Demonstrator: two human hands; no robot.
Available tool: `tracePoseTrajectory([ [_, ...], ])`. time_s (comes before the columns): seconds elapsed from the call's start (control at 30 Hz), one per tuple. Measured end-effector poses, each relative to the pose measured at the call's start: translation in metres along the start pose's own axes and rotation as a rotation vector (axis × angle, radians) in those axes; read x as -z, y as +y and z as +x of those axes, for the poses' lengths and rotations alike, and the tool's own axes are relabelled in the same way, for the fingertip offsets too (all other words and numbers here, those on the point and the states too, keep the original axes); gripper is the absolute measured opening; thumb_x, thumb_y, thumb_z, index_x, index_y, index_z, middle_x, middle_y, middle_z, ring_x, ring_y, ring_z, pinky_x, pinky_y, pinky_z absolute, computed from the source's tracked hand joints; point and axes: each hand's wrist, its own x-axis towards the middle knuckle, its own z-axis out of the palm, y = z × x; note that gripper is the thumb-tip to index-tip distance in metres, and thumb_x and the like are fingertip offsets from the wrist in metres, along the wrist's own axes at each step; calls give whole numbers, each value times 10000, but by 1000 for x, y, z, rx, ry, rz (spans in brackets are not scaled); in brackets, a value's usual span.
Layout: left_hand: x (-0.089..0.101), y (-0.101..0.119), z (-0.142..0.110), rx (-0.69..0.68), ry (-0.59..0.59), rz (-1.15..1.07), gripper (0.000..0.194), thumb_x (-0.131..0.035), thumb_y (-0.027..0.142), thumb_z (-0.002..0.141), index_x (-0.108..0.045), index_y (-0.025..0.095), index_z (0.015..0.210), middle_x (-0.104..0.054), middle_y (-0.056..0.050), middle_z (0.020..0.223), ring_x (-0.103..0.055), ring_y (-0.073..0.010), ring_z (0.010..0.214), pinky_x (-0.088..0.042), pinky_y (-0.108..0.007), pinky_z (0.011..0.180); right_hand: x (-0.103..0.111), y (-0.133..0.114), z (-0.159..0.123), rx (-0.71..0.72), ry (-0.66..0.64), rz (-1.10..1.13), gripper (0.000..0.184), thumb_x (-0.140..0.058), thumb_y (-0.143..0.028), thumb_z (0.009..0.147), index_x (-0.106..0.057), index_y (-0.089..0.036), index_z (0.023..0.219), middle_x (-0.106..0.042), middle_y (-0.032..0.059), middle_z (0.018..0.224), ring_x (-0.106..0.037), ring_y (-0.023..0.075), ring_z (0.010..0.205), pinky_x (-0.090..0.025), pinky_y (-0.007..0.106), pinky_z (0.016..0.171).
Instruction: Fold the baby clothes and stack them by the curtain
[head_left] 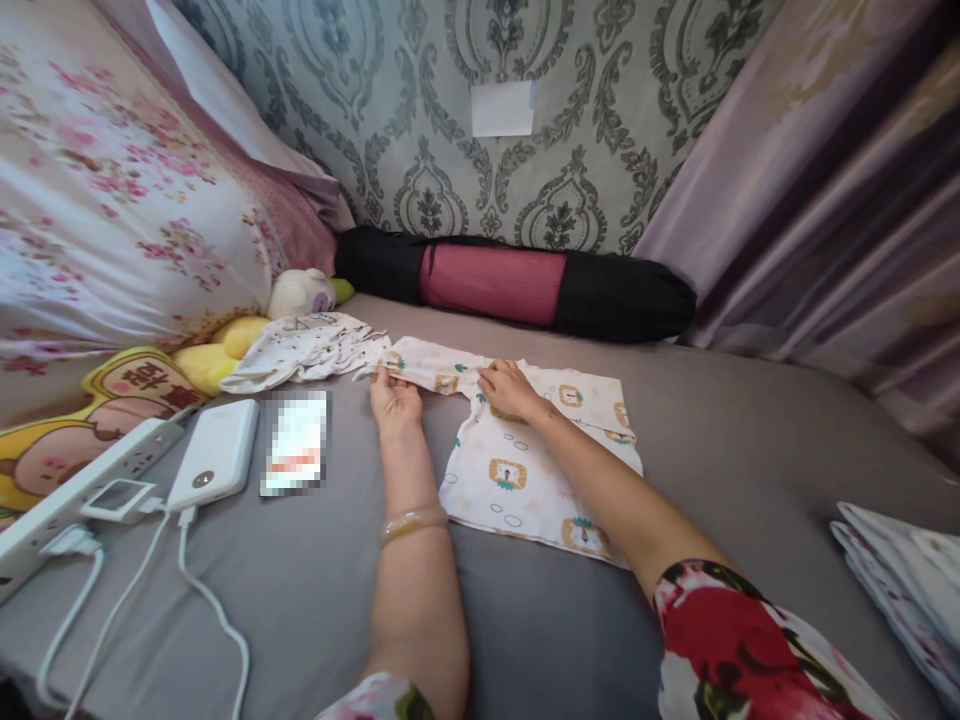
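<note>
A small white shirt (510, 475) printed with orange lions lies on the grey bed sheet, one sleeve stretched out to the left. My left hand (395, 398) is closed on the end of that sleeve, with the thumb over the cloth. At the sleeve's shoulder end, my right hand (510, 388) pinches the fabric with bent fingers. The shirt's right part appears folded over on itself. Just beyond my left hand is a crumpled white garment (304, 350) with small dark marks, close to the sleeve's end.
On the left are a power strip (142, 455), a white power bank (215, 455) with cables, a blurred-out flat item (296, 445) and plush toys (217, 355). A black and pink roll bag (495, 285) lies along the wall. Folded clothes (907, 575) rest at right.
</note>
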Motion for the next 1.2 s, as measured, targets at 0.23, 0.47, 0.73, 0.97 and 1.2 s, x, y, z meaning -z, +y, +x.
tracePoseTrajectory([
  [0.23,-30,-2,-30,-49,-283,62,41,-581,204,882,-574,198,842,-704,-10,909,-663,-110,919,-504,-244,864,9,-16,8,-139,-135,-39,446,-369,-424,959,-505,-261,1351,-499,122,1243,-437,286,1166,-324,422,998],
  [0.47,-50,-34,-54,-28,-409,160,39,-591,180,878,-581,191,842,-670,-3,850,-648,-116,894,-485,-245,838,8,-26,31,-257,-190,-88,676,-498,-573,844,-437,-202,1406,-474,176,1339,-401,356,1265,-334,475,1008],
  [0.73,-48,-60,-62,-36,-473,252,125,-673,258,824,-586,177,863,-651,-1,824,-627,-103,774,-462,-249,799,23,0,23,-240,-100,406,356,-564,-358,843,-612,-182,1149,-628,120,1182,-561,282,1127,-448,383,935],
  [0.97,-44,-81,-85,-30,-653,474,90,-670,243,822,-630,182,874,-651,-11,797,-596,-115,741,-461,-229,737,43,29,-42,-627,130,1499,282,-367,-329,982,-563,-138,1052,-681,135,1012,-670,172,849,-536,334,822],
  [1.2,-28,-112,-98,-267,-935,823,47,-643,158,797,-661,201,798,-634,-9,727,-576,-153,729,-448,-250,759,38,39,-73,-752,171,1709,431,-163,-449,998,-473,-166,1091,-661,150,1007,-672,204,833,-549,370,765],
])
